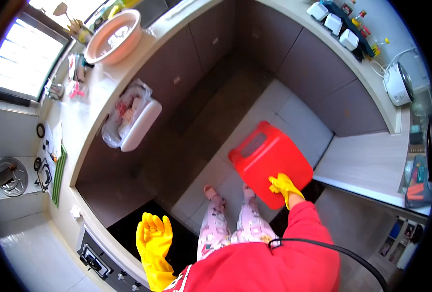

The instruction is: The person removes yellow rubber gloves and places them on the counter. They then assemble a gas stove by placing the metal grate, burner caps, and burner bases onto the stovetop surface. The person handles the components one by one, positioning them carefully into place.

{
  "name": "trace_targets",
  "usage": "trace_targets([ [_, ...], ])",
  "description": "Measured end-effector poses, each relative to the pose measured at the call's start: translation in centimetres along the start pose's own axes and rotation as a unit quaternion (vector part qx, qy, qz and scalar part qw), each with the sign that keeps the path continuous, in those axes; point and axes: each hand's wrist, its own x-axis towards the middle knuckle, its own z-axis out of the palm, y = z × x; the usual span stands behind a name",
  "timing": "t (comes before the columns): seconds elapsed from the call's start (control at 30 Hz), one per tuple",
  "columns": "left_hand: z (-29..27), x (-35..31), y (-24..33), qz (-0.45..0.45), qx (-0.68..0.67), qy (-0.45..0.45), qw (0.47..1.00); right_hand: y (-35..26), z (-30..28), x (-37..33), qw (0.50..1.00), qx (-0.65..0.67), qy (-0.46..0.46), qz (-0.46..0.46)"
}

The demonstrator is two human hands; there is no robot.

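Both my hands wear yellow rubber gloves. My right hand [284, 187] is on the flat face of a red plastic stool [274, 158], fingers bent down against it and gripping; the fingertips are partly hidden. The stool has rounded corners and an oblong opening towards its far left end, and its edge is slightly blurred. It is in front of my right leg, above the pale tiles. Away to the left, my left hand [155, 238] is raised with its fingers extended and slightly curved, holding nothing, close to the counter's front edge.
A hanging white bin [142, 125] with a plastic liner and rubbish juts from the left cabinets. On that counter [92, 124] stand a pink basin [116, 39] and a gas hob [96, 258]. A rice cooker [398, 83] and bottles stand on the right. A dark mat [211, 117] covers part of the floor.
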Motion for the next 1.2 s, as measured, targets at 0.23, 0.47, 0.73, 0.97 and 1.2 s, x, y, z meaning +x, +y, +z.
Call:
trace_targets([
  [0.23,1.8,0.6,-16.9,-0.165,-0.093,0.047,0.981,-0.1,-24.6,3.2,0.989,0.137,0.01,-0.047],
  [0.47,5.1,-0.6,-20.7,-0.152,0.112,-0.041,0.981,14.4,-34.3,14.5,0.891,0.366,-0.264,0.046],
  [0.73,6.0,-2.3,-21.6,-0.205,0.011,-0.12,0.971,15.4,-34.8,11.1,0.982,0.176,0.072,0.021],
  [0.97,4.8,-4.8,-20.4,-0.14,-0.009,0.001,0.99,10.3,-32.8,-0.4,0.973,0.217,0.074,0.012],
  [1.2,2.6,-6.3,-15.9,-0.112,-0.079,-0.043,0.99,7.9,-31.7,3.0,0.97,0.225,-0.086,0.033],
])
